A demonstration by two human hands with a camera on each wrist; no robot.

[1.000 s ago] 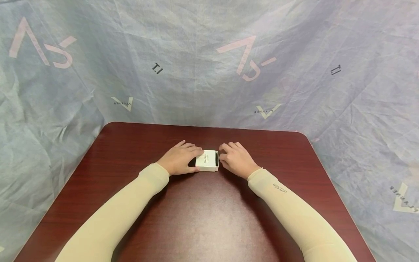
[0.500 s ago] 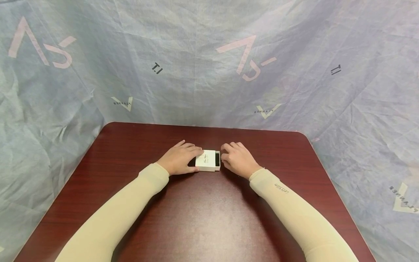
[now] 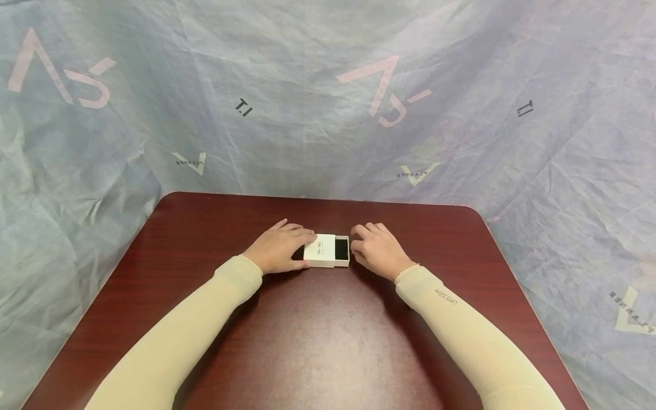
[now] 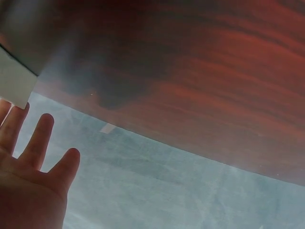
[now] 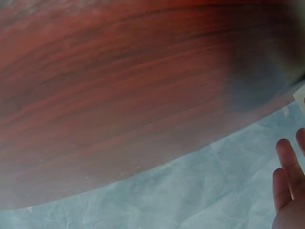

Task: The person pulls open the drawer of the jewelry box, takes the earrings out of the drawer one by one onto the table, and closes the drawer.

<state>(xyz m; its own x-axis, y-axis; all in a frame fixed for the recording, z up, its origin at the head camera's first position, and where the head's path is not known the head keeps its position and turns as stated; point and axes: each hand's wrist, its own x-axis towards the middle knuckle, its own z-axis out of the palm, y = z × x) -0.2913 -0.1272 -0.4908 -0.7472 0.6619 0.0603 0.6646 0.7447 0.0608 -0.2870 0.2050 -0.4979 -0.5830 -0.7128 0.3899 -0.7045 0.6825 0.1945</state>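
A small white drawer box (image 3: pixel 323 250) lies on the dark red table, with fine dark lettering on its sleeve. Its inner tray (image 3: pixel 342 250), dark inside, sticks out of the right end. My left hand (image 3: pixel 277 248) holds the sleeve between thumb and forefinger at its left end; in the left wrist view the box's corner (image 4: pixel 16 78) meets the fingertips while other fingers stay spread. Curled fingers of my right hand (image 3: pixel 380 250) are at the tray's outer end, and the exact grip there is hidden. Only a sliver of the box (image 5: pixel 300 97) shows in the right wrist view.
The table (image 3: pixel 318 341) has rounded far corners. Behind and beside it hangs a wrinkled grey-blue cloth (image 3: pixel 307 142) printed with letters. Cream sleeves (image 3: pixel 179 330) cover both forearms.
My right hand has shifted a little to the right, and the tray has slid further out of the sleeve with it. The left hand and the sleeve have stayed almost in place.
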